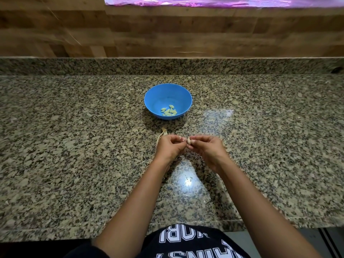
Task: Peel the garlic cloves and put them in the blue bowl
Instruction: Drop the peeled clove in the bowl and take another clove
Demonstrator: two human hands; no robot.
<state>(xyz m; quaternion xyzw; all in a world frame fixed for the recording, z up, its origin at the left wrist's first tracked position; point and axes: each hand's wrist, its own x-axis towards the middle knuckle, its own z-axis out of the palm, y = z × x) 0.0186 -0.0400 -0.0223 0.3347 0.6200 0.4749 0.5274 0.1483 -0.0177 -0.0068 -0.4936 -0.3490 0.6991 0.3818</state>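
Both hands meet above the speckled stone tabletop (pixel 74 138). The right hand (pixel 206 148) pinches a garlic clove (pixel 189 140) between thumb and fingertips. The left hand (pixel 170 146) is curled with its fingertips just beside the clove; whether it holds any skin cannot be told. Dry garlic skin (pixel 161 135) lies just beyond the left hand. Farther back, the blue bowl (pixel 158 94) holds several peeled cloves (pixel 169 111).

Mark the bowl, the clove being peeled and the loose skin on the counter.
bowl (pixel 163 94), head view, far inner wall.
clove (pixel 189 140), head view, its pale exposed tip.
skin (pixel 162 134), head view, middle of the dry strip.
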